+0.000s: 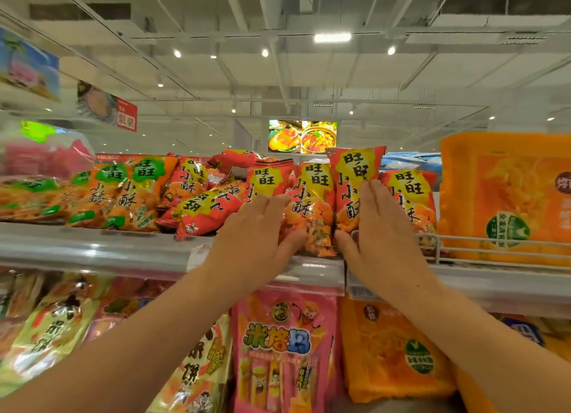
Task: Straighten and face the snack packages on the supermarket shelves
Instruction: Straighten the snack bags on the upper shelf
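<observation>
Here, nearest the camera, two bare forearms are reaching up past the lower shelf, where a pink snack bag [285,347] and an orange bag [392,354] are hanging face-out. Above them the left hand [256,242] is lying flat, fingers straight and close together, pressing the left side of an upright red-and-yellow snack bag [312,208]. The right hand [375,230] is mirroring it, fingers straight and together, its palm resting on the neighbouring tall bag [355,184], which is standing higher than the rest of the row. Neither hand is curling round anything; they are squeezing the pair between them at the front lip of the shelf edge [92,248].

The risk, as I judge it, is sitting just left of the left hand: a toppled bag [207,210] is lying on its side with a corner overhanging the lip, and a sideways shove could be nudging it off. Slippery foil under flat palms may also be letting the tall bag tip forward. Farther back, loose red bags [241,160] are piling unevenly behind the row, and pushing the front ones back could be unsettling that heap. To the right, large orange packs [506,196] are standing behind a wire rail [494,248].
</observation>
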